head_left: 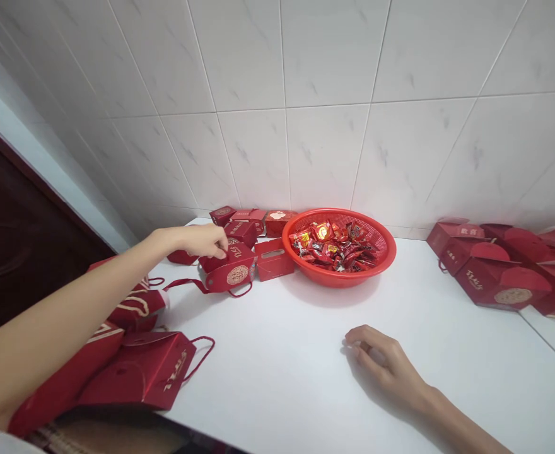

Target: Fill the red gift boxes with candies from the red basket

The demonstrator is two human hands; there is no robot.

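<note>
My left hand (pixel 207 241) reaches far across the white table, its fingers closed on the top of a red gift box (pixel 234 268) with a round gold emblem and a cord handle. Just right of that box stands a red carton with a handle slot (pixel 275 267). My right hand (pixel 391 364) rests near the middle of the table, fingers loosely curled, thumb apart, holding nothing. Beyond it sits a red plastic basket (pixel 334 277) with many wrapped candies (pixel 337 246) in it.
More red gift boxes (pixel 149 372) with cord handles crowd the near left, under my left forearm. Others (pixel 249 221) line the tiled wall (pixel 329 151). A further group of red boxes (pixel 499 277) stands at the right, by a seam in the tabletop (pixel 448 353).
</note>
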